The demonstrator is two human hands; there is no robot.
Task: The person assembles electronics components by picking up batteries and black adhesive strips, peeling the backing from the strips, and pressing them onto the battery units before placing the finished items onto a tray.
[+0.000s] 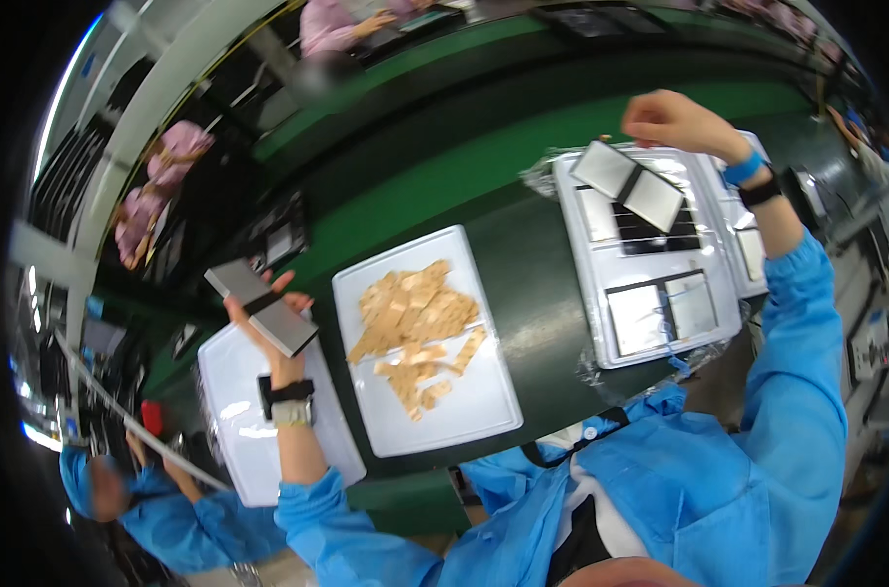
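Note:
My left hand grips a flat grey rectangular panel with a black band across its middle, above the left white tray. Over the far end of the right white tray, my right hand is closed with its fingers curled. What those fingers hold, if anything, I cannot make out. Just below it a similar silvery panel with a black band lies at an angle over the tray. More silvery panels rest in that tray, some with black parts.
Between my hands, a middle white tray holds a heap of tan strips. Clear plastic film hangs at the right tray's edge. Another light tray adjoins it. A person in blue works at the lower left; others in pink sit beyond.

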